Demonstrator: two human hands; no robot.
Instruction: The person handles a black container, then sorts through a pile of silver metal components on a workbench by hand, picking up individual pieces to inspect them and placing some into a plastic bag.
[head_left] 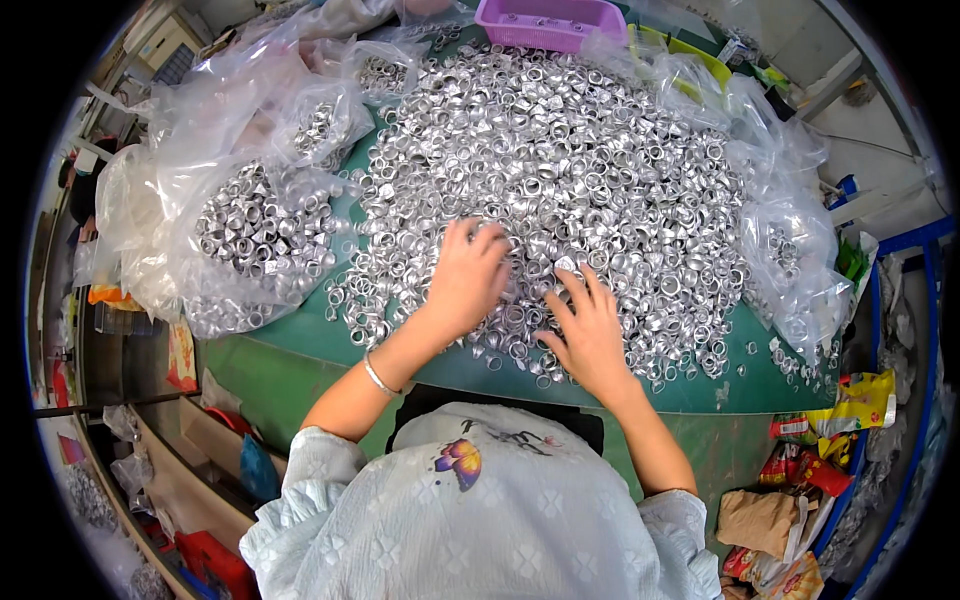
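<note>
nearest, the person's pale shirt (pixel 450 540) fills the lower middle, and a thin bracelet (pixel 380 374) circles the left wrist. low on the right, a paper bag (pixel 755 522) stands near a yellow packet (pixel 868 402); what is in them cannot be told. low on the left there is a blue bag (pixel 259 466), its contents hidden.

over the near part of the heap of silvery rings (pixel 610 180), which covers the middle of the green table (pixel 700 397), are both hands. the left hand (pixel 468 278) is blurred, its fingers bent down toward the rings; whether it pinches one, i cannot tell. the right hand (pixel 588 325) has thumb and fingers spread, fingertips at the rings, with nothing visibly pinched.

left of the heap, a big clear bag (pixel 165 265) gapes toward it, many rings inside; a smaller clear bag (pixel 355 112) behind also has rings. to the right, crumpled clear plastic (pixel 818 305) lies along the heap, some rings showing through it.

at the far edge, a pink basket (pixel 545 38) holds a few rings. beside it, a yellow-green basket (pixel 715 65) is partly hidden by plastic in front, so its contents cannot be told.
</note>
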